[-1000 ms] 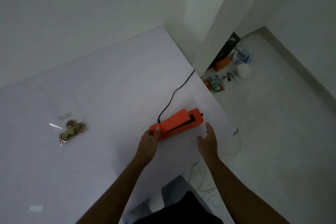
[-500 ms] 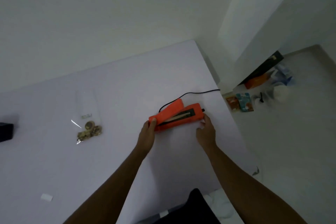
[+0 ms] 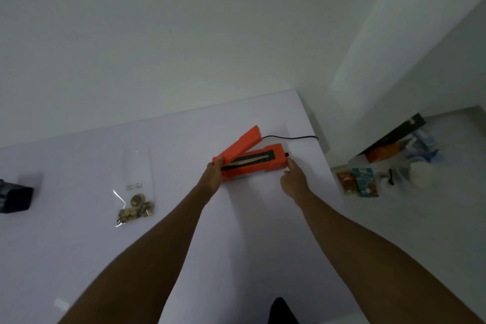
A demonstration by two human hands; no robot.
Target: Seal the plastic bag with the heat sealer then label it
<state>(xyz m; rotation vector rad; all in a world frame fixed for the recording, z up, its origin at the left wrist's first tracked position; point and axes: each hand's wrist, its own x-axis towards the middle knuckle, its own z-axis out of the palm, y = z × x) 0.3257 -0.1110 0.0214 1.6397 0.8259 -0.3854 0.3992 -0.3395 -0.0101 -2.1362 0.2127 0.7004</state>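
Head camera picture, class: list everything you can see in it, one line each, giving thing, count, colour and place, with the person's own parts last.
heat sealer: one, orange, far right part of the table, lid raised
power cord: one, black, runs from the sealer off the table's right edge
plastic bag: one, clear with brownish contents, left of the sealer
black object: one, at the left edge of the table
small white piece: one, near left of the table
table: one, white
packets and boxes: several, mixed colours, on the floor at right
left hand: one, grips the sealer's left end
right hand: one, fingers at the sealer's right end
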